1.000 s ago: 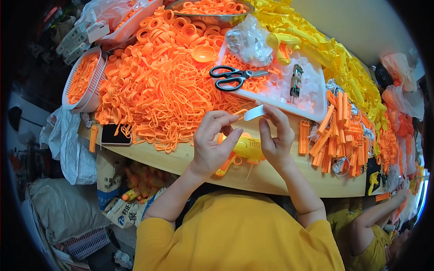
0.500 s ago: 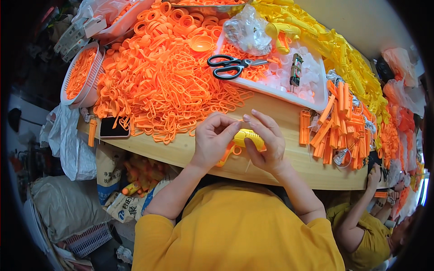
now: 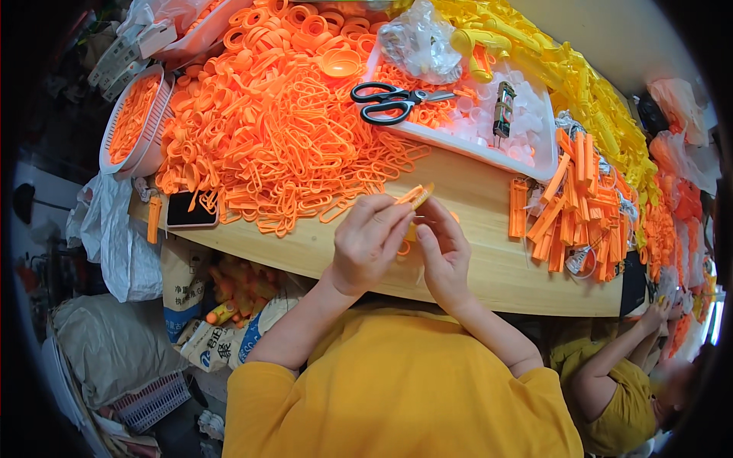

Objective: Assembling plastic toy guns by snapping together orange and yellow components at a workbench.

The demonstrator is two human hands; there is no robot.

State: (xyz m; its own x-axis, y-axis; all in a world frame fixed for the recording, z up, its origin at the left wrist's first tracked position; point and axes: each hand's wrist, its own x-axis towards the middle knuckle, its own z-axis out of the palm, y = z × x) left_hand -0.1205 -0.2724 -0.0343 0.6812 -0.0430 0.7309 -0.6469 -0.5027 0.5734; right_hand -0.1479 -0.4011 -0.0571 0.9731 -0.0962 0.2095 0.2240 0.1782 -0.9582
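In front of my chest, above the near edge of the table, both hands work on a yellow plastic toy gun (image 3: 424, 196) with orange parts. My left hand (image 3: 362, 243) is closed, pinching a narrow orange plastic piece (image 3: 410, 195) against the gun's upper edge. My right hand (image 3: 446, 250) is closed round the gun's other side, its thumb pointing up. The fingers hide most of the gun's body; a bit of yellow and an orange ring show between the hands.
Orange clip loops (image 3: 305, 145) heap up at the left. Scissors (image 3: 397, 101) lie across a white tray (image 3: 466, 156) holding translucent pieces. Orange blocks with wires (image 3: 565, 206) and yellow gun shells (image 3: 580, 91) pile up at right. A phone (image 3: 191, 210) lies at left; a co-worker (image 3: 611, 382) sits at right.
The gun has been turned and tilted, so its broad yellow side no longer shows. My right fingers have come down from above and closed round it. The co-worker's arms have shifted.
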